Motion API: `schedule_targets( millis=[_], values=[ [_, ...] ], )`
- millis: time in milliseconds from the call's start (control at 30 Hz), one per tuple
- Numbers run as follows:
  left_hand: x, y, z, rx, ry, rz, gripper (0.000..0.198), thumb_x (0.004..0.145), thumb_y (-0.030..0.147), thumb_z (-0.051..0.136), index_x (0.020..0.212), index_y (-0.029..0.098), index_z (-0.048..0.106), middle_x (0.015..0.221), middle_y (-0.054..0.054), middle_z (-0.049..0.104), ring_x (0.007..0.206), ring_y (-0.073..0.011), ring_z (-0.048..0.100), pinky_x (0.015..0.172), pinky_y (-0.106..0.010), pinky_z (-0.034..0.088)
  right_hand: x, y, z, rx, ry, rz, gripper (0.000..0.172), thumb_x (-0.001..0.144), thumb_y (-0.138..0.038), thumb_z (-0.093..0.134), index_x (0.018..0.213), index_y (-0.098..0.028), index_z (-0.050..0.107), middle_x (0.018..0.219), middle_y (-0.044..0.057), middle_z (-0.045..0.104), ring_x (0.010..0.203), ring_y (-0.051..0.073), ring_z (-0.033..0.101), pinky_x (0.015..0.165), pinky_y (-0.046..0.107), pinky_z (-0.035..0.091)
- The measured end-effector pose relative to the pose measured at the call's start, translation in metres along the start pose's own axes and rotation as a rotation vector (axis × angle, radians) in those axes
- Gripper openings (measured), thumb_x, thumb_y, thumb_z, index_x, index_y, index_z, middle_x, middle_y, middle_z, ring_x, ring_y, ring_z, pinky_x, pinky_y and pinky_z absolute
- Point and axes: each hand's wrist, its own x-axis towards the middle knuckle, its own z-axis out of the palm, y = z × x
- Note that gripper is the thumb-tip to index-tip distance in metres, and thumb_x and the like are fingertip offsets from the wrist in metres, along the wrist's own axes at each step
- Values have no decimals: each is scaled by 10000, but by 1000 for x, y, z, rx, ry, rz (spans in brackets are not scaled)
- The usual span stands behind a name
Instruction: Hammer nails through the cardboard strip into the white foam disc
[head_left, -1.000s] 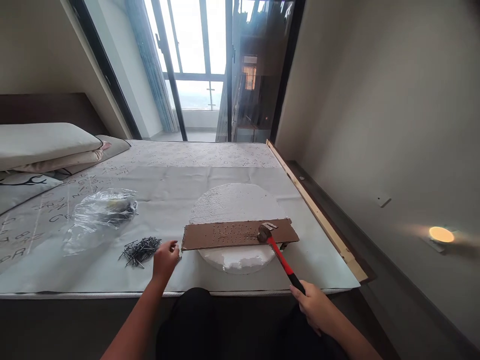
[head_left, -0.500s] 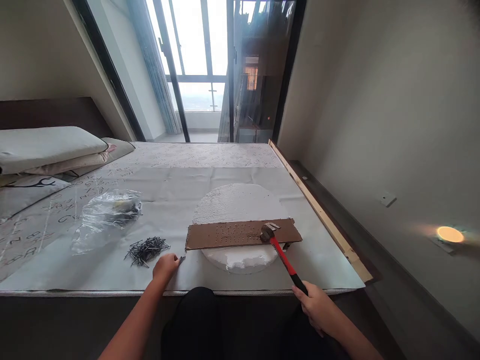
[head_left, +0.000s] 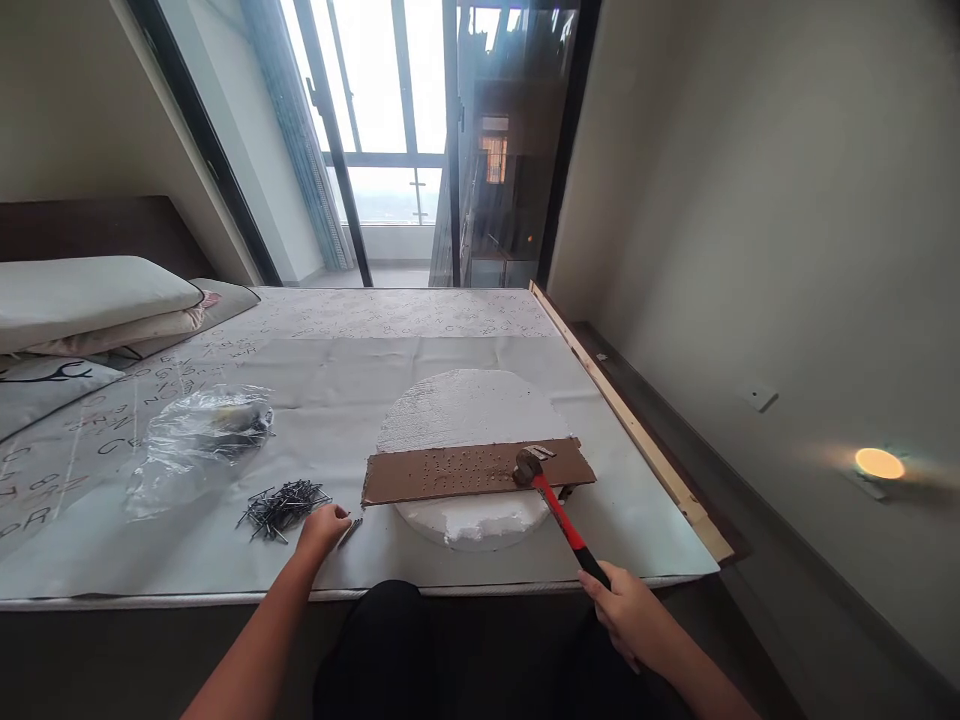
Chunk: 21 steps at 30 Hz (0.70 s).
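Head view: right hand [head_left: 626, 615] grips a hammer [head_left: 568, 528]; curled left hand [head_left: 322, 530] lies beside nails [head_left: 283, 508].

Left hand [head_left: 322, 530] loosely curled, palm down; right hand [head_left: 626, 615] closed in a firm grip, lower and farther right.

Crumpled clear plastic bag [head_left: 199, 450] ahead and left of left hand [head_left: 322, 530]. Letter-printed grey bedsheet [head_left: 375, 315] beyond both hands. Pale wooden batten [head_left: 630, 420] along its edge, ahead of right hand [head_left: 626, 615]. Round amber wall light [head_left: 879, 463] farther right. Folded white cushion [head_left: 90, 305] far left.
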Motion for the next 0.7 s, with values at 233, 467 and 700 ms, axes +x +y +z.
schedule_targets(
  millis=[233,467,700],
  values=[
    [-42,32,-50,-405,524,12,313,704,318,471,937,156,605,858,-64,662,819,-215,605,758,-292,436,-12,-13,-9,16,13,-35,341,800,-545,375,693,-222,371,427,-123,299,248,51,276,260,186,268],
    [-79,175,-30,-718,394,617,165,748,286,519,768,192,654,759,-39,663,684,-154,599,627,-251,471,-14,-12,-20,87,29,-8,341,794,-549,391,690,-226,366,439,-117,328,264,49,276,257,182,272],
    [-69,271,27,-635,290,784,117,741,152,594,726,199,700,750,-44,693,740,-165,620,701,-280,477,-21,-15,-30,83,41,-25,349,799,-551,399,680,-223,375,448,-119,326,266,41,256,263,175,267]
  ],
)
